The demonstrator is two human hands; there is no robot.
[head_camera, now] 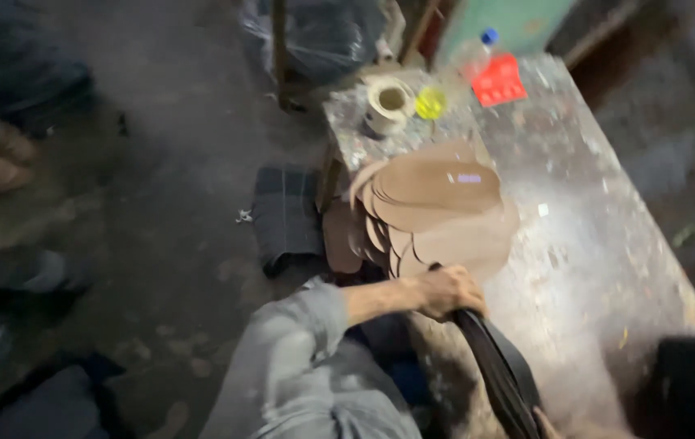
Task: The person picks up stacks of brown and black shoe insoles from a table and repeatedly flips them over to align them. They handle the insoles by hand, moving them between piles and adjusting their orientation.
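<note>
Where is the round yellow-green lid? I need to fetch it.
In the head view, the round yellow-green lid sits at the worktable's far end, between the tape roll and the red card.

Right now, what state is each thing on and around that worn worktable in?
Left hand: closed around the black strap.
Long black strap: gripped, lying across the table's near end.
Brown flat leather cutouts: stacked, fanned out.
Beige tape roll: on its side.
Clear plastic bottle, blue cap: capped.
Right hand: barely visible.
</note>
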